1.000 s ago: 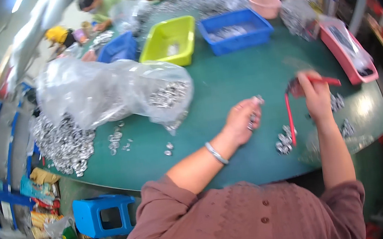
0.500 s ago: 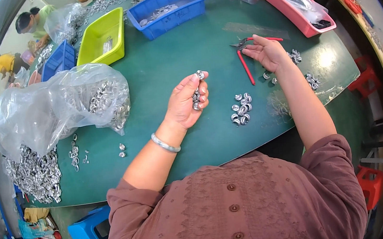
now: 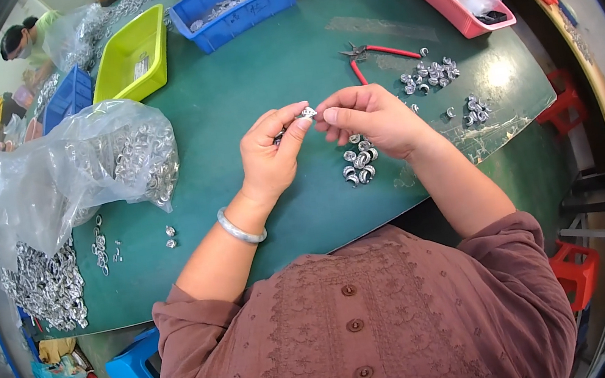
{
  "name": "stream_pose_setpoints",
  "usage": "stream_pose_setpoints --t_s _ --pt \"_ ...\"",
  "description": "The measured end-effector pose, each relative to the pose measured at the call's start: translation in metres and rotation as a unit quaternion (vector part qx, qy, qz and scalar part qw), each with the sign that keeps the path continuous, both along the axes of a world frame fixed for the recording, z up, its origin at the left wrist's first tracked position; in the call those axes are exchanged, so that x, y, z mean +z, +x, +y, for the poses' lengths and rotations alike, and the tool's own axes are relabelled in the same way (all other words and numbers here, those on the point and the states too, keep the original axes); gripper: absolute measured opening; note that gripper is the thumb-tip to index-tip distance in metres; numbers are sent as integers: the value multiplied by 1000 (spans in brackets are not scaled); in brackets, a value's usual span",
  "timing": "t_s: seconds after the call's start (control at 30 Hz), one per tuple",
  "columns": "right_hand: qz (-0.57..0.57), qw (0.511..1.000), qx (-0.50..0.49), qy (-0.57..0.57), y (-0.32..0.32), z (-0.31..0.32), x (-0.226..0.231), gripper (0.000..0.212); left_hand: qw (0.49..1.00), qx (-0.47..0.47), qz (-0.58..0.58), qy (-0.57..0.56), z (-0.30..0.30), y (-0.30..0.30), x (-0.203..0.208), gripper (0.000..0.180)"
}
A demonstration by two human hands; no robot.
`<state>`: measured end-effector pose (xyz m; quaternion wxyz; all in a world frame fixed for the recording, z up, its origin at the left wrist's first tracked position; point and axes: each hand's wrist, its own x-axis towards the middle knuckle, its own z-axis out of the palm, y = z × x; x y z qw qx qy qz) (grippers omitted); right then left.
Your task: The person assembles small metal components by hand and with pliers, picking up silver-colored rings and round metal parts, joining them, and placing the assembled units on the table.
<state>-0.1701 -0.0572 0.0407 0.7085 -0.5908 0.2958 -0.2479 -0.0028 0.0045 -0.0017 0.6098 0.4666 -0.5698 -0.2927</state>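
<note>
Between the thumb and forefinger of my left hand (image 3: 267, 154) is a small shiny silver metal piece (image 3: 309, 112), with more silver pieces partly hidden in the curled fingers. My right hand (image 3: 378, 122) meets it from the right, its thumb and fingertips pinched at the piece's edge. Under and beside my right hand lies a small cluster of round silver pieces (image 3: 361, 158). Farther off, red-handled pliers (image 3: 393, 51) rest on the green table (image 3: 243, 82), jaws apart. Another group of silver pieces (image 3: 431, 74) lies right of the pliers.
A clear plastic bag (image 3: 33, 175) of metal parts sits at left, above a large heap of silver parts (image 3: 48, 287). Along the far side stand a lime-green bin (image 3: 159, 55), a blue bin (image 3: 242, 17) and a pink bin (image 3: 430, 0). A person (image 3: 38, 40) sits at far left.
My right hand has left the pliers and come left and nearer, to the piece in my left hand. The pliers now lie released on the table. The whole view has shifted slightly.
</note>
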Motion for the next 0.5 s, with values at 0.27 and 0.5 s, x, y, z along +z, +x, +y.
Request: stream_pose_setpoints --t_s 0.27,0.5 --pt "-31 999 -16 12 3 2 -6 19 996 8 -61 -63 3 -3 7 18" --pt "-72 995 -17 73 3 5 -12 16 997 8 -38 -62 4 -6 5 19"
